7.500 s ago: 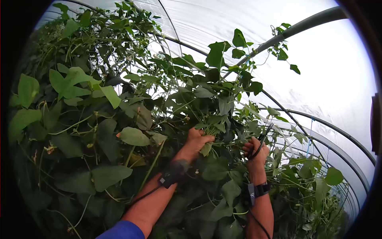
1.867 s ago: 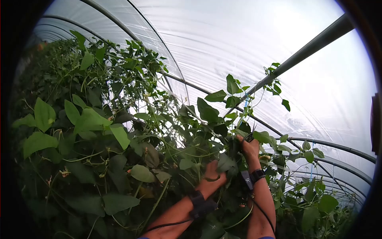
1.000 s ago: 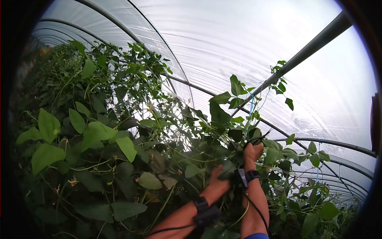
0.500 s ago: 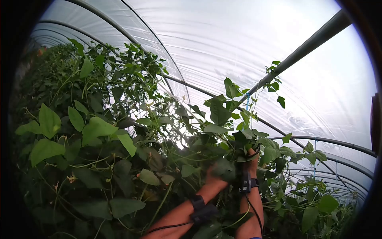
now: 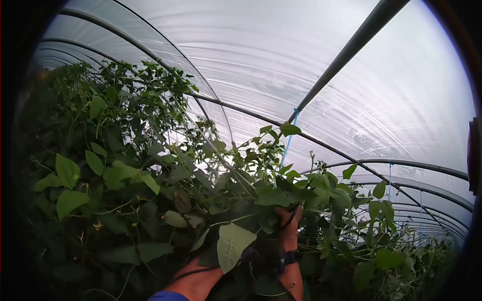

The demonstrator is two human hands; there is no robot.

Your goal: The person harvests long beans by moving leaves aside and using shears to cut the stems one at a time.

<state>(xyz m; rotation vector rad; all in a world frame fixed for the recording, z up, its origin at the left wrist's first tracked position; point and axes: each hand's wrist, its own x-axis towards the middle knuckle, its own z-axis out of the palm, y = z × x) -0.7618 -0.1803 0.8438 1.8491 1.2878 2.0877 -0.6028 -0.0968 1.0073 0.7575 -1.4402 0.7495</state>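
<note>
My right hand (image 5: 289,216) is raised among the climbing vines (image 5: 281,195) at the centre right, its fingers mostly hidden by leaves. A dark band with a device (image 5: 287,258) is on that wrist. My left forearm (image 5: 196,281) reaches in from the bottom, with a blue sleeve at its lower end. Leaves cover my left hand, among them a large pale leaf (image 5: 234,246) in front of it. What either hand holds cannot be made out. A blue string (image 5: 288,140) runs from the overhead pipe down into the vines by my right hand.
Dense foliage (image 5: 120,175) fills the left side. A thick grey pipe (image 5: 346,50) crosses overhead, with curved metal hoops (image 5: 422,165) under the plastic cover (image 5: 281,50). More vines (image 5: 391,261) stand at the lower right.
Both arms have moved left and lower in view. The vine tops by the string have come down from the overhead pipe, and more of the blue string shows. My left hand has gone behind leaves.
</note>
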